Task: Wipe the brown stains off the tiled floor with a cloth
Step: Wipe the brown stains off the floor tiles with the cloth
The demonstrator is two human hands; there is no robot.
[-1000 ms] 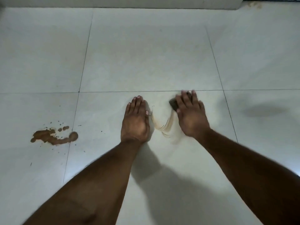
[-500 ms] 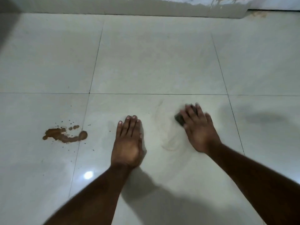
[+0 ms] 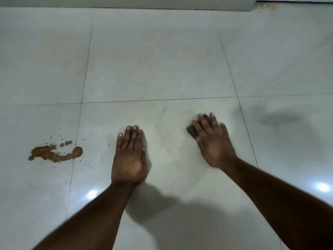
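Head view: I judge the job about half done. At far left a thick brown stain is unwiped. My left hand rests flat, fingers straight, on the tiled floor. My right hand presses the dark cloth under spread fingers, well apart from the stain.

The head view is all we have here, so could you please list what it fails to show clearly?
- Cloth: mostly hidden beneath the right hand; only a dark edge shows, motion-blurred.
- Left hand: its palm side faces the floor, so contact is unseen.
- Specks around the brown stain: too small to count.
- Mark at the top edge: too faint to identify.
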